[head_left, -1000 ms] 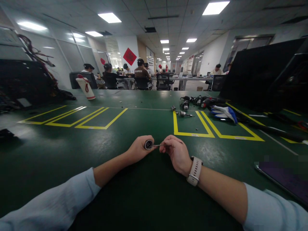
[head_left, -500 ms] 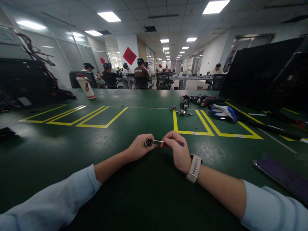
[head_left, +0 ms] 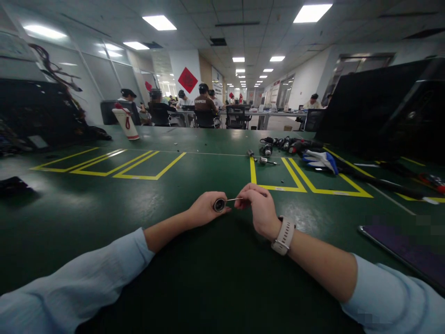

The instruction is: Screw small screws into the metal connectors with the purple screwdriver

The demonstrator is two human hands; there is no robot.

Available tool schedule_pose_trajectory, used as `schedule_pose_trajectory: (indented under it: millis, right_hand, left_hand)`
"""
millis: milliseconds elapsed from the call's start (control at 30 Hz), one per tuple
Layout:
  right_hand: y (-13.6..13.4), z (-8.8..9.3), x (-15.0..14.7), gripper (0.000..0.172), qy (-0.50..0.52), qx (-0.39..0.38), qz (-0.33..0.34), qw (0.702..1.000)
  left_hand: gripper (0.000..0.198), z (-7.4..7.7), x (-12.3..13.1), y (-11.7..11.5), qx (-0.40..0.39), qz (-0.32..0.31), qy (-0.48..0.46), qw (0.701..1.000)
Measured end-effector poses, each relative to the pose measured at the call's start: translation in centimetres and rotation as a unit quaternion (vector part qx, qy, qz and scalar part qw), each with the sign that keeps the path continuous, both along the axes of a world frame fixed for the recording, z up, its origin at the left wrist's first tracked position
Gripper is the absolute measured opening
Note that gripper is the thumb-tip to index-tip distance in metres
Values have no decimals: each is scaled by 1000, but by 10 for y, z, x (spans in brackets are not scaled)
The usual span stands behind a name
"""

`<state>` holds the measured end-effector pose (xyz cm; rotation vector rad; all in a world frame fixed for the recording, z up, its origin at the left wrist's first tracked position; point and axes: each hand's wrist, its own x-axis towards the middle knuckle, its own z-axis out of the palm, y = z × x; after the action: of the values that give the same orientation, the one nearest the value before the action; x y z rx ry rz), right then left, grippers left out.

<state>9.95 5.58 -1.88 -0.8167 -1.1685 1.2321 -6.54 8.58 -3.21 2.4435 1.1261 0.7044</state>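
Note:
My left hand [head_left: 203, 209] rests on the green table [head_left: 104, 204] and grips a small round metal cylinder [head_left: 219, 204], its open end facing me. My right hand [head_left: 259, 208], with a pale watch on the wrist, pinches a thin metal tool [head_left: 233, 200] whose tip reaches into the cylinder. Both hands are closed and sit close together at the table's near middle.
Beyond the hands, several metal parts [head_left: 266, 155] and a white-and-blue glove [head_left: 321, 160] lie by yellow tape boxes [head_left: 274, 178]. A dark tablet [head_left: 403, 253] lies at the right, a black monitor [head_left: 375, 106] behind it. A white bottle [head_left: 127, 123] stands far left. People sit at distant desks.
Both hands have shifted slightly away from me and to the right, still holding the cylinder and the thin tool together. The view has tilted a little.

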Motion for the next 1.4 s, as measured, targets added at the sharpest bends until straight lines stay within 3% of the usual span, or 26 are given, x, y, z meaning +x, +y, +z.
schedule_pose_trajectory:
  millis: [100,167,267,367,500,633,800,900,1133,1300,1400]
  right_hand:
    - [1,-8,-2,11,73,-87,20,993]
    - [0,-12,-2,10,90,-103,26,990]
    - [-2,-12,0,10,69,-27,10,997]
    - [-7,-8,4,11,-45,82,-6,996]
    - [-14,-1,7,14,-186,178,-21,966]
    - [-14,2,6,15,-267,208,-18,941]
    - [-7,1,7,16,-161,115,2,980]
    - [-6,-2,7,15,-123,97,-3,988]
    - [-12,-3,8,16,-140,128,-6,982]
    - [-15,-2,8,16,-218,198,-24,955]
    - [-13,-2,6,16,-210,184,-23,960]
  left_hand:
    - [21,0,-1,1,-12,5,-23,1000]
    - [21,0,-1,0,-21,1,-28,999]
    - [22,2,-1,-1,-34,-8,-23,999]
    - [21,3,-1,-2,-35,-2,-12,999]
    - [21,3,0,-2,-29,4,-1,1000]
    - [22,1,0,-1,-24,-4,11,1000]
    - [20,1,1,0,-28,-9,28,999]
    - [18,1,1,0,-29,-7,27,999]
    - [20,2,3,-1,-18,-4,15,1000]
    - [18,1,3,0,-4,6,19,1000]
    - [18,2,2,-1,3,6,26,1000]
